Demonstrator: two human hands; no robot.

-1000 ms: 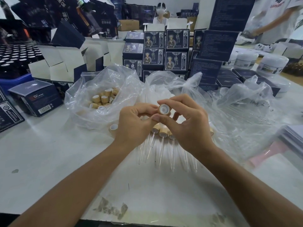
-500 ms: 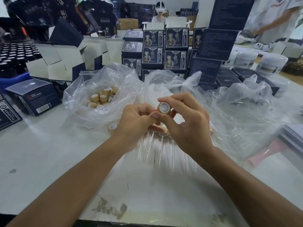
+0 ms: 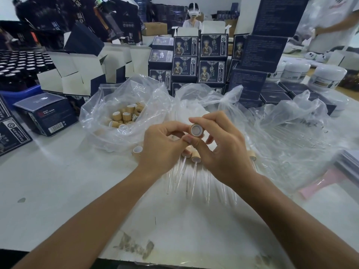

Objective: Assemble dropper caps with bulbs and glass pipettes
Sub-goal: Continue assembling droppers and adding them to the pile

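My right hand (image 3: 223, 150) pinches a wood-coloured dropper cap (image 3: 196, 130) between thumb and forefinger, its white open end facing me. My left hand (image 3: 163, 146) is curled beside it, fingertips touching the cap's left side. Under the hands lie several finished droppers (image 3: 195, 167) with glass pipettes pointing toward me. A loose cap (image 3: 137, 150) sits on the table left of my left hand. A clear bag (image 3: 97, 115) at the left holds several caps (image 3: 126, 115). Another clear bag (image 3: 287, 136) at the right holds glass pipettes.
The white table (image 3: 58, 181) carries dark blue cartons (image 3: 48, 113) at the left and stacked boxes (image 3: 194, 61) behind the bags. White jars (image 3: 328, 78) stand at the far right. A pink strip (image 3: 320, 181) lies at the right edge. People stand at the back.
Both hands and the cap stay in nearly the same place; the cap has turned slightly between the fingers.
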